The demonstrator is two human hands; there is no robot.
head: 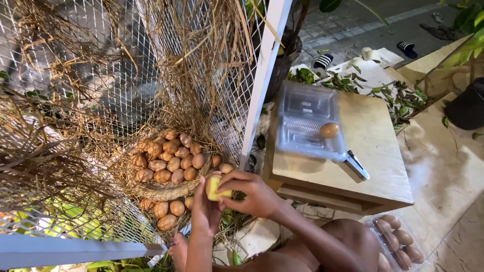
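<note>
A pale yellow egg point(214, 187) sits between both hands just in front of the woven straw basket point(161, 190). The left hand point(205, 211) cups it from below, fingers closed on it, and the right hand point(252, 194) grips it from the side, fingers curled around it. The basket is heaped with brown eggs point(171, 160), and more brown eggs lie beneath it in the straw. Behind stands a white wire mesh fence point(101, 75) hung with dry straw. To the right, a wooden desk point(373, 166) carries an open clear plastic egg carton point(305, 123) holding one brown egg point(328, 130). Another carton of eggs point(398, 242) lies on the floor.
</note>
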